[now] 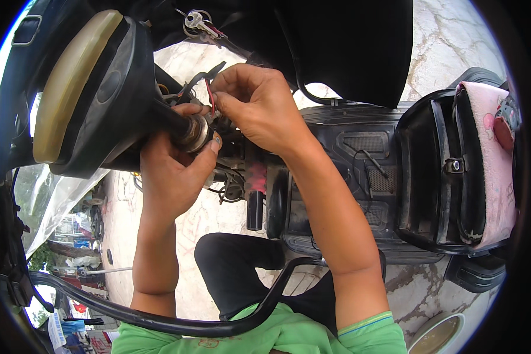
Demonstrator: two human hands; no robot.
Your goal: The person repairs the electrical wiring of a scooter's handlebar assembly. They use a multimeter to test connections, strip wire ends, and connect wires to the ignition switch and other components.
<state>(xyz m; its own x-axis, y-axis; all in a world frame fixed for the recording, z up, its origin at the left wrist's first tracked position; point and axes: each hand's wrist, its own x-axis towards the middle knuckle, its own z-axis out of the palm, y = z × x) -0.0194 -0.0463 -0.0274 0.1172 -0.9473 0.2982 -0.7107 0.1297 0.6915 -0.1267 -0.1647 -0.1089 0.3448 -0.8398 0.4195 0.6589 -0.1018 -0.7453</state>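
Observation:
My left hand [174, 177] is closed round the steering column of a scooter, its thumb beside a round metal collar [196, 134]. One of its fingers reaches over the top of the column, close to the wires. Just above, my right hand [262, 106] pinches a thin red wire [209, 93] between thumb and fingers. A black sleeve or cable end [215, 69] sticks up beside these fingertips. More wires [186, 91] bunch behind the column, partly hidden by both hands. The front housing [109, 85] with its yellowed headlight lens [76, 85] lies to the left.
A bunch of keys [197, 22] hangs at the top. To the right are the black footboard [342, 177] and a seat with a pink cloth [487, 165]. A curved black bar [230, 324] crosses before my body. A round basin [436, 333] stands lower right.

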